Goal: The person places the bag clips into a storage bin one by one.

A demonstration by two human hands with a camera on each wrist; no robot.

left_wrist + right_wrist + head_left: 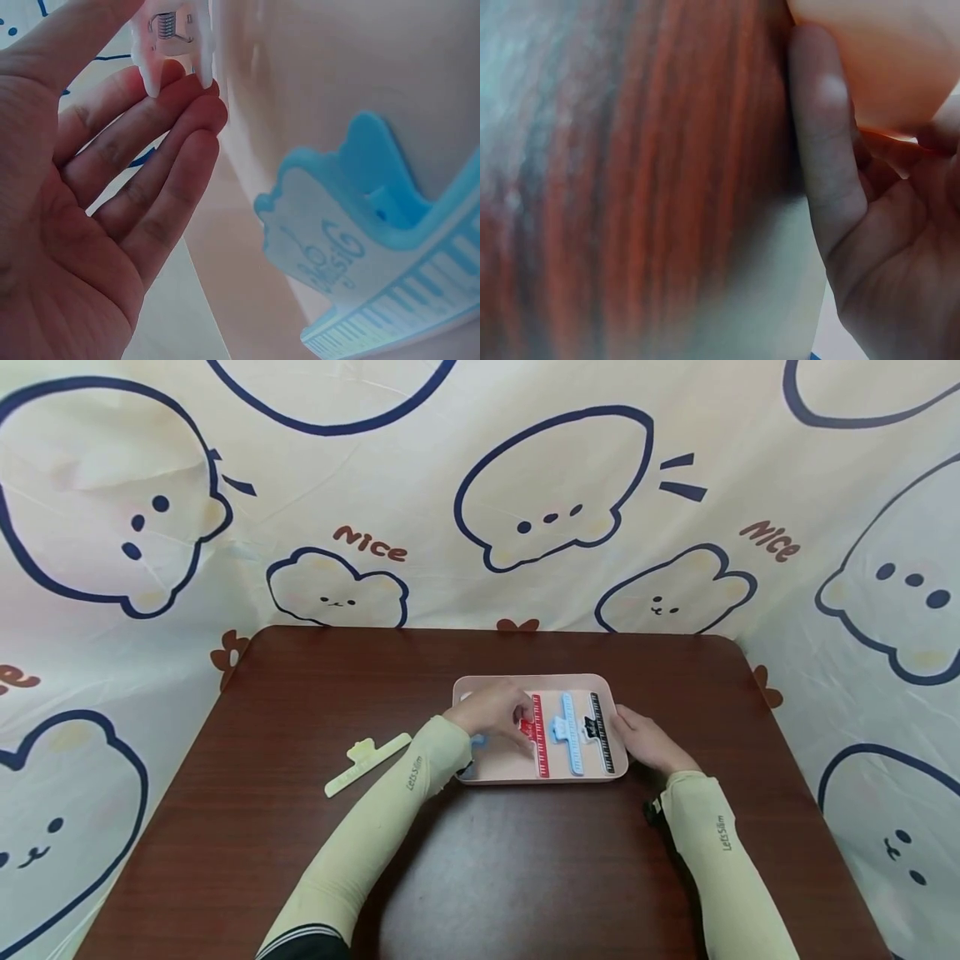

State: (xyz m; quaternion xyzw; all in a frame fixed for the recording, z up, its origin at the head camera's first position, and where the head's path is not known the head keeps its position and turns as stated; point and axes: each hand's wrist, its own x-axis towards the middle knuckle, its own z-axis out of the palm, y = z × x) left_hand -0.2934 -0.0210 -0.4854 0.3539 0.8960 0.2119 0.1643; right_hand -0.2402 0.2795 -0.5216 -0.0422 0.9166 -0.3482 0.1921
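On a dark brown table (487,877), to the left of the left hand and beside its sleeved forearm, a yellow clip (367,763) lies slantwise, with a long flat bar and a small handle.

Just below the left wrist, inside a pale pink tray (502,768), is a blue clip (315,225) printed with piano keys and script lettering; from the head, the arm partly covers it.

The left hand (491,710) reaches over the tray's left half. Its thumb and fingers are drawn narrowly together around a whitish-pink clip (176,46) with a metal spring; the top of this clip runs out of the wrist view.

Immediately right of the left hand's fingertips, a red clip (539,735) stands lengthwise in the tray. Farther right, between the two hands, come a light-blue clip (572,735) and then a black clip (601,731), roughly parallel and apart from one another.

The black clip is nearest the right hand (648,739), which touches the tray's right edge from outside. One finger lies straight along the tray's side; the other fingers are partly hidden, so I cannot tell whether the hand grips or only presses.

Beyond both hands hangs a cream cloth (442,485) with blue-outlined cartoon animals.
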